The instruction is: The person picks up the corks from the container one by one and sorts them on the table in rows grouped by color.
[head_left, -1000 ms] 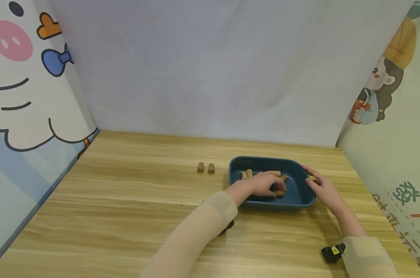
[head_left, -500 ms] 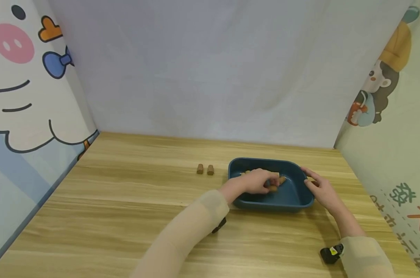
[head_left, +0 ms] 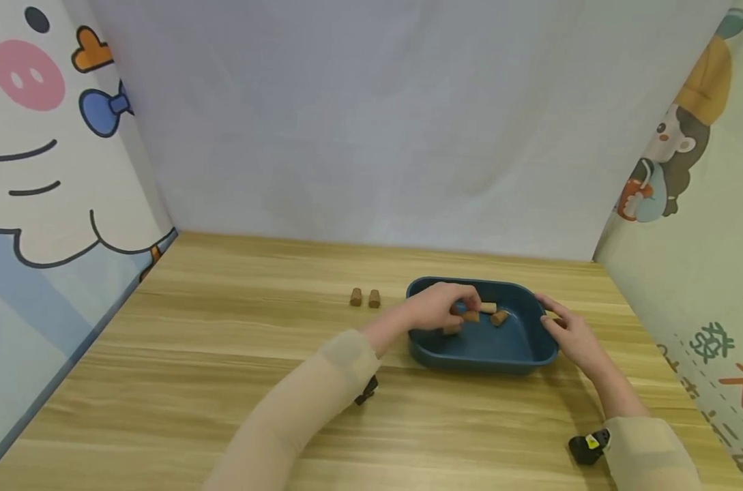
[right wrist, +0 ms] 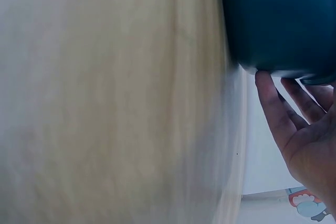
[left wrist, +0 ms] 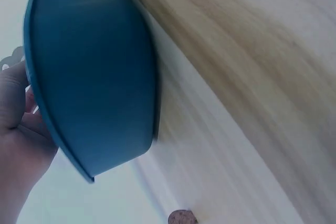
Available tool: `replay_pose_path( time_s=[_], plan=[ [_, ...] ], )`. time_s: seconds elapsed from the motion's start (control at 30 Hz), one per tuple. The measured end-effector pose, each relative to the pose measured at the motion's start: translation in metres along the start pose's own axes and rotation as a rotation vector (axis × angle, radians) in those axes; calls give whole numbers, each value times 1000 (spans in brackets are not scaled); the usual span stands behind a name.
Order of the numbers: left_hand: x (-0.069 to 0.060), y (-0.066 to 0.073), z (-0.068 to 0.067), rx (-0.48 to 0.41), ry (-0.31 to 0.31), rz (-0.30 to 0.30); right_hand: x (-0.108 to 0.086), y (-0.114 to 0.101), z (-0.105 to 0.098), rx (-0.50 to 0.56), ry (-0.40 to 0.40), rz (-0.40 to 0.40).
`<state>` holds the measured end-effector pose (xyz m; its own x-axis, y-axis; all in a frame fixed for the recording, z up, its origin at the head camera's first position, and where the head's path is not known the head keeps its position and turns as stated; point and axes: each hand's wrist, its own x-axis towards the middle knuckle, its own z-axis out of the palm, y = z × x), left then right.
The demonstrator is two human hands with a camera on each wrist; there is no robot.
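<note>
"Head view: where did the corks [head_left: 499,318] lie?"

"Inside the blue tray [head_left: 482,365], under and beside the left hand [head_left: 437,307], its fingers curved; whether they pinched one, I couldn't tell."

"And the right hand [head_left: 572,339]?"

"Fingers extended, it touched the tray's right end."

"Beyond?"

"Two brown stoppers [head_left: 374,299] sat side by side on the wooden table [head_left: 224,382], before a pale curtain [head_left: 371,123]."
</note>
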<state>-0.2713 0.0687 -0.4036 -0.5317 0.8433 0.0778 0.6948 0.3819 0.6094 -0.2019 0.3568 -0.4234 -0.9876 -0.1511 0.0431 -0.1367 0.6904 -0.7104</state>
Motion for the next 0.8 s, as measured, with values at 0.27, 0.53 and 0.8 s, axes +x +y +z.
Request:
replay_pose_path(
  time_s=[0.27,0.53,0.8],
  plan=[
    [-14,3,-9,-54,71,24,1,1,-1,14,-16,8],
    [-34,7,-24,-74,135,16,1,-1,-1,6,-14,15],
    [-56,11,-41,-54,182,17,1,0,0,12,-6,4]
  ],
)
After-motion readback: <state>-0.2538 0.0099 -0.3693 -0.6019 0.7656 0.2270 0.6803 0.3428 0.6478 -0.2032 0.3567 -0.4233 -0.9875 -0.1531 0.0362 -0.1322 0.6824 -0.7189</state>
